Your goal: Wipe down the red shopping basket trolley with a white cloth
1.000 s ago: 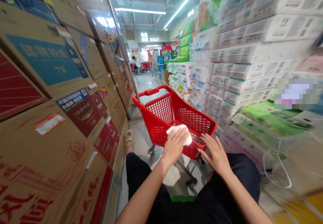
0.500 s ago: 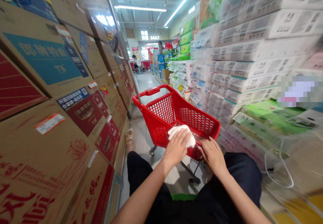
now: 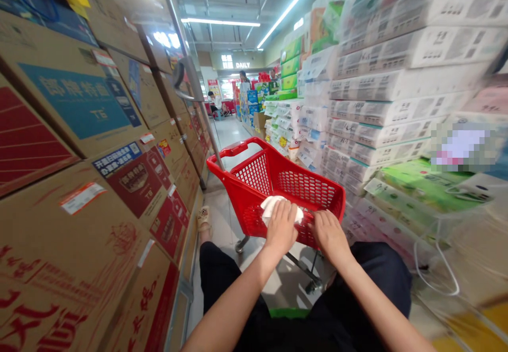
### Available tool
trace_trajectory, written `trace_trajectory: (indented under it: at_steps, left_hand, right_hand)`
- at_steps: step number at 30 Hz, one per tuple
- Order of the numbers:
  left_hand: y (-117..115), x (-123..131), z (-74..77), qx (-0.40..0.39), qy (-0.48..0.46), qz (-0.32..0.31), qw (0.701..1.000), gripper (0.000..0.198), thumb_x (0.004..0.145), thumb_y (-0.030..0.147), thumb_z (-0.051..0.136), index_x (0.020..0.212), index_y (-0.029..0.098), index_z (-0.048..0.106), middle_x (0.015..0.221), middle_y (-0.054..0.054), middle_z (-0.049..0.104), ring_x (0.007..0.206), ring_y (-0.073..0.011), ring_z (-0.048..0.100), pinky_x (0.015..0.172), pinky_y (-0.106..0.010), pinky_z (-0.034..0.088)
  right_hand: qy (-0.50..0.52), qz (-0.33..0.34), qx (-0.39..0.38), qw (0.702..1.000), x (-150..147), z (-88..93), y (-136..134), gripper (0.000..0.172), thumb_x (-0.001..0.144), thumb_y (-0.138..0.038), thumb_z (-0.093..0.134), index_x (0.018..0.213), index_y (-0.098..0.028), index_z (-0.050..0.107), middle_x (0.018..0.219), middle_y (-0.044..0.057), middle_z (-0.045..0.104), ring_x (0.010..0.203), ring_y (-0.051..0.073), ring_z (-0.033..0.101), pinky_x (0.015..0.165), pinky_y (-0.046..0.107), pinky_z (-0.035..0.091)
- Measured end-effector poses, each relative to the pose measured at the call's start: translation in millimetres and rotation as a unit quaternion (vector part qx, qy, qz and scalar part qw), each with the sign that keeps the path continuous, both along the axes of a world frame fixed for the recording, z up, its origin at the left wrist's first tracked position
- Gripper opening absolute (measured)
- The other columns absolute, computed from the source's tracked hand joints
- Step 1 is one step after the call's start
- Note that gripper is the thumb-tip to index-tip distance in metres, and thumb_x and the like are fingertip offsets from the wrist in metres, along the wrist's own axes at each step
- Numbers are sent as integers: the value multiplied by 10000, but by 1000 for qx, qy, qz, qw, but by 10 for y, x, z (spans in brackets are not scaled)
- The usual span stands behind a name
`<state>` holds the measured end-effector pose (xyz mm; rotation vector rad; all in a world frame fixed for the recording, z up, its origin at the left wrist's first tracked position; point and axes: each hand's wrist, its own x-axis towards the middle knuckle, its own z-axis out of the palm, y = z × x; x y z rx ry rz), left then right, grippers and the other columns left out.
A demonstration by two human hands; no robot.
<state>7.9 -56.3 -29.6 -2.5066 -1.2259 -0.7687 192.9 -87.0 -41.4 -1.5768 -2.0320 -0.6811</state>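
Note:
A red plastic shopping cart (image 3: 254, 174) stands in the aisle right in front of me. My left hand (image 3: 281, 227) presses a white cloth (image 3: 270, 206) against the cart's near rim, fingers curled over it. My right hand (image 3: 327, 234) grips the same rim just to the right, fingers folded over the edge. My legs in black trousers show below the arms, and one sandalled foot (image 3: 202, 216) rests on the floor to the left.
Stacked brown cartons (image 3: 91, 182) wall the left side. Shrink-wrapped tissue packs (image 3: 389, 114) are piled high on the right. The narrow tiled aisle (image 3: 232, 129) runs ahead to distant shelves, where a person (image 3: 216, 102) sits far off.
My left hand slid the white cloth a little along the cart's near rim. My right hand went from lying flat with spread fingers to gripping the rim. The cart shifted slightly.

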Motion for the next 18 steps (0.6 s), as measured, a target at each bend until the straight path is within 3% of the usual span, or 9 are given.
trace_trajectory:
  at_steps: [3, 7, 11, 14, 18]
  left_hand:
    - [-149, 80, -53, 10, 25, -26, 999, 814, 811, 221, 574, 1552, 92, 261, 1633, -148, 261, 1531, -303, 181, 1261, -470, 203]
    - [-114, -132, 14, 28, 80, -52, 995, 865, 811, 154, 527, 1592, 139, 155, 1677, -87, 115, 1547, -257, 113, 1258, -437, 203]
    - [-27, -277, 62, 21, 46, 26, 998, 900, 795, 142, 539, 1593, 109, 124, 1676, -127, 77, 1545, -289, 100, 1257, -477, 197]
    - [-133, -106, -2, 18, 22, 50, 998, 910, 793, 155, 552, 1589, 75, 117, 1670, -164, 60, 1541, -320, 96, 1252, -498, 202]
    - [-309, 125, -90, 21, 56, -45, 997, 888, 815, 193, 554, 1592, 92, 138, 1675, -126, 65, 1545, -290, 97, 1256, -444, 211]
  right_hand:
    - [-14, -27, -31, 999, -113, 40, -43, 148, 957, -166, 447, 1012, -139, 582, 913, 118, 609, 840, 253, 539, 775, 395, 424]
    - [-1, 9, -33, 999, -22, 24, -99, 154, 983, -209, 437, 1041, -158, 570, 924, 92, 590, 847, 229, 518, 801, 360, 378]
    - [12, -11, -14, 1000, 36, -7, -78, 182, 992, -281, 451, 1060, -158, 566, 898, 86, 583, 838, 233, 503, 783, 357, 346]
    - [11, -15, -13, 1000, 3, 4, -57, 165, 970, -285, 482, 1036, -156, 562, 889, 87, 580, 831, 237, 494, 770, 361, 337]
    - [12, -5, -31, 999, -1, 34, -74, 142, 899, -160, 497, 1028, -157, 558, 896, 83, 579, 814, 232, 486, 739, 355, 329]
